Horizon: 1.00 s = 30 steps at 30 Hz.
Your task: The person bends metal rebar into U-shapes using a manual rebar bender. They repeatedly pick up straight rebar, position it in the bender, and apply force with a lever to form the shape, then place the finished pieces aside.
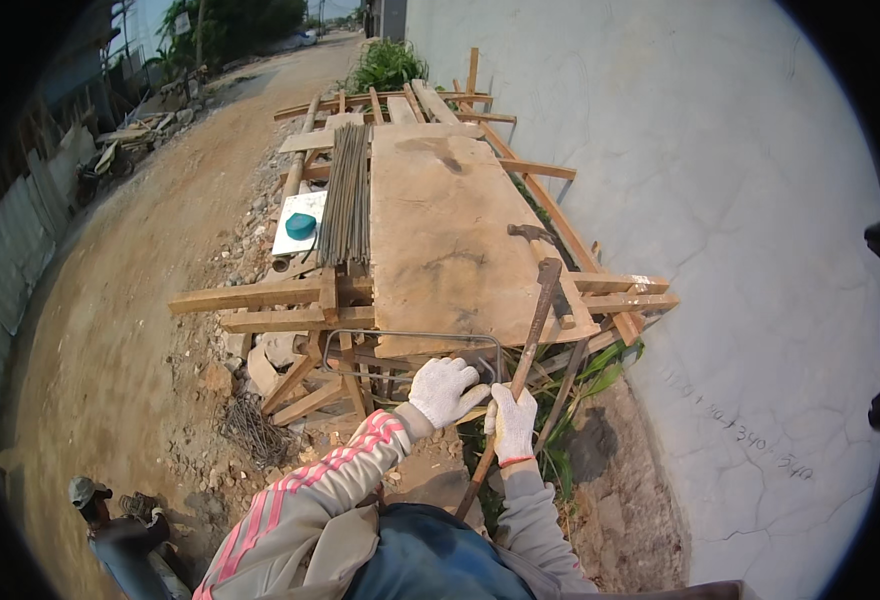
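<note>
My left hand [444, 394], in a white knit glove, rests at the near side of a rectangular stirrup of bent steel rod [410, 334], its fingers over the rod. My right hand [513, 421], gloved too, is closed around a long rusty steel bar with a thick head [537, 319]. That bar slants up over the right edge of a worn wooden board [432, 210]. Beyond it a claw hammer [539, 244] lies on the board, partly hidden by the bar. A bundle of straight steel rods [346, 195] lies along the board's left side.
A teal tape measure [300, 226] sits on a white tile [290, 244]. Timber beams [260, 296] stick out to the left; a cracked wall [710, 225] stands right. Tangled wire [256, 435] lies on the rubble. A person in a cap [121, 540] is at lower left, beside the dirt road.
</note>
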Available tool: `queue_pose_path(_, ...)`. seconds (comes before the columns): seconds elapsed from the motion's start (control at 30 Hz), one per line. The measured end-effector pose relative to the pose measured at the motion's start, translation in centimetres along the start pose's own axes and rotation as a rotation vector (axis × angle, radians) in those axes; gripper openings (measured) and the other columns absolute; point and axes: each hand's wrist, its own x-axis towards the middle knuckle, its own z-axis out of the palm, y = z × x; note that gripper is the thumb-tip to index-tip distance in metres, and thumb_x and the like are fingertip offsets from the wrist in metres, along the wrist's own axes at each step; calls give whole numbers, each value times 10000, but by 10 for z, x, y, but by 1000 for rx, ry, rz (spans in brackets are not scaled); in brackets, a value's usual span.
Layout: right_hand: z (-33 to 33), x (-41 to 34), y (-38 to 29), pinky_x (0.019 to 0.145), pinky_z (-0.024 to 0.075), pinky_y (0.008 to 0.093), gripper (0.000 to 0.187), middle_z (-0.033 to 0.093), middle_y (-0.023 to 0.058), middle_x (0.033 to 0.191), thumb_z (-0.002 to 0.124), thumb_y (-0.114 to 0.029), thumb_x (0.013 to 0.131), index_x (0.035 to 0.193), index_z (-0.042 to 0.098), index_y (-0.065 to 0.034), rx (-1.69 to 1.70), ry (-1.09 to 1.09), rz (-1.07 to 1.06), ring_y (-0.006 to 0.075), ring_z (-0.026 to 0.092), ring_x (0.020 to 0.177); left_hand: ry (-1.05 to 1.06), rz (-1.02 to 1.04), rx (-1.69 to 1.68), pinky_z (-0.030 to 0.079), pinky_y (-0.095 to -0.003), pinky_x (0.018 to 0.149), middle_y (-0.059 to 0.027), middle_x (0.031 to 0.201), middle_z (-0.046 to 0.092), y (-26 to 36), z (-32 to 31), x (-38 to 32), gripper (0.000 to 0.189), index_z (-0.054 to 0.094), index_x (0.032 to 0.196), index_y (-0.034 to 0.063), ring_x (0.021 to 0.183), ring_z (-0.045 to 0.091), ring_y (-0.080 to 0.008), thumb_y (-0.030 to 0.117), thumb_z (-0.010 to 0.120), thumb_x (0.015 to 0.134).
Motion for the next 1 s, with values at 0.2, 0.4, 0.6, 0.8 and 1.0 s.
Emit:
queue_pose_path(0.2, 2, -9, 6, 393, 412, 315, 164, 584, 45, 631, 720, -146, 1027, 1047, 609, -26, 5, -22, 2, 165, 525, 421, -89, 18, -36, 514, -474, 725, -110, 814, 652, 0, -15, -14, 333, 749, 799, 128, 795, 668, -348, 442, 807, 894)
queue_pose_path(0.4, 8, -13, 4, 395, 398, 308, 148, 581, 36, 637, 713, -146, 1034, 1030, 617, -34, -28, 1, 32, 144, 510, 426, -55, 20, -90, 524, -482, 752, -116, 842, 650, -4, -17, -12, 313, 745, 848, 120, 843, 670, -354, 419, 824, 896)
queue_pose_path(0.6, 10, -7, 6, 404, 381, 312, 154, 568, 28, 625, 723, -150, 1040, 1023, 609, -49, -52, -50, 38, 136, 499, 438, -67, -17, -54, 515, -488, 835, -125, 909, 660, -13, -13, -6, 248, 762, 935, 102, 919, 669, -362, 349, 763, 961)
queue_pose_path(0.8, 11, -4, 3, 401, 380, 327, 161, 564, 36, 615, 731, -157, 1044, 1034, 612, -48, -24, -50, 90, 147, 489, 426, 92, -105, 27, 516, -506, 953, -154, 1163, 683, -46, -49, -15, 308, 755, 1132, 98, 1104, 645, -404, 320, 809, 925)
queue_pose_path(1.0, 7, 0, 2, 399, 380, 335, 152, 573, 42, 615, 724, -156, 1050, 1052, 628, -39, -11, -89, 102, 151, 490, 422, 191, -786, 475, 527, -558, 1025, -257, 1337, 662, -143, -108, -84, 575, 650, 1389, 44, 1205, 644, -456, 433, 765, 982)
